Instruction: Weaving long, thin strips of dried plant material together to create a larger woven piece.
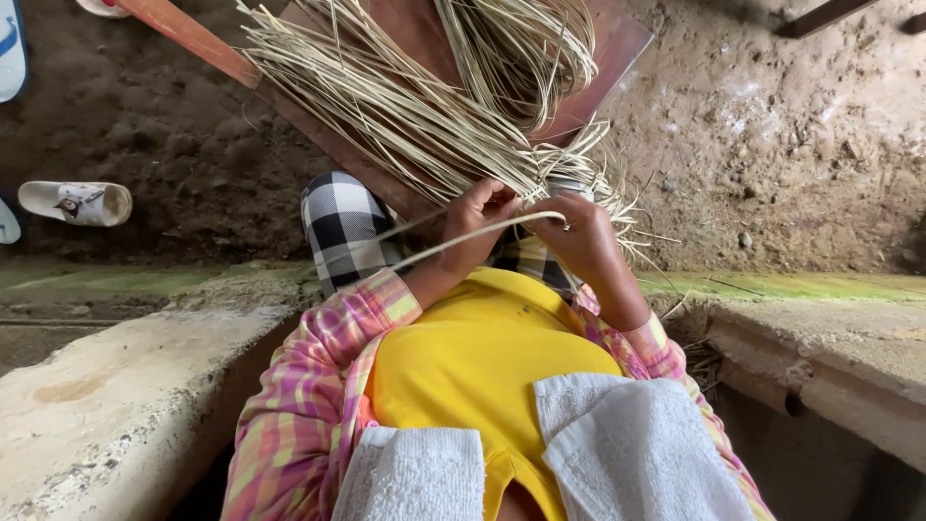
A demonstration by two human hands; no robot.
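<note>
The left hand [479, 214] and the right hand [577, 232] meet at the near edge of a reddish-brown board [405, 43], which rests across the lap above a black-and-white checked cloth [342, 227]. A bundle of pale straw strips [424, 106] fans out over the board from its far edge toward the hands.

Left hand: fingers curled, pinching strips where they gather at the board's near edge. Right hand: fingers closed around the strip ends beside it; a ring shows on one finger. The two hands are touching or nearly so. One long strip [482, 236] runs from between them, bowing toward the left sleeve.

Working the strips, as judged from this view:
- Keep both pinch points close together so the crossing stays tight.
- Hold the long strip under light tension; slack would let the crossing loosen.
- Keep the loose fan flat on the board to avoid tangling.
- Bend strips gently; dry straw is likely to split at sharp folds.

Sandals [77, 203] lie on the dirt ground [772, 125], well apart from the board.
</note>
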